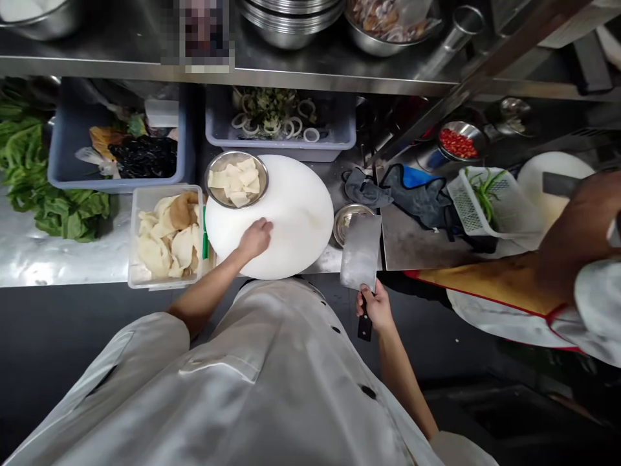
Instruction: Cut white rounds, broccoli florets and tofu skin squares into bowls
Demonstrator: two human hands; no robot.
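Observation:
My left hand [256, 238] rests closed on the round white cutting board [295, 207]; its curled fingers hide whatever they hold, if anything. Just behind it, a steel bowl [266, 173] of pale, flat cut pieces [237, 181] overlaps the board's left edge. My right hand [376, 307] grips a cleaver [361, 252] by its black handle, off the counter's front edge. The broad blade points away from me, partly covering a small metal bowl [342, 220]. Left of the board, a clear plastic tub [134, 259] holds larger pale, folded pieces [165, 239].
Two blue-grey bins [187, 155] [281, 150] stand under a steel shelf [310, 76]. Leafy greens [53, 188] lie far left. On the right are dark gloves [417, 194], a white basket [463, 210] of green chillies and a bowl of chopped red chillies [457, 143]. A co-worker's arm [577, 220] reaches in there.

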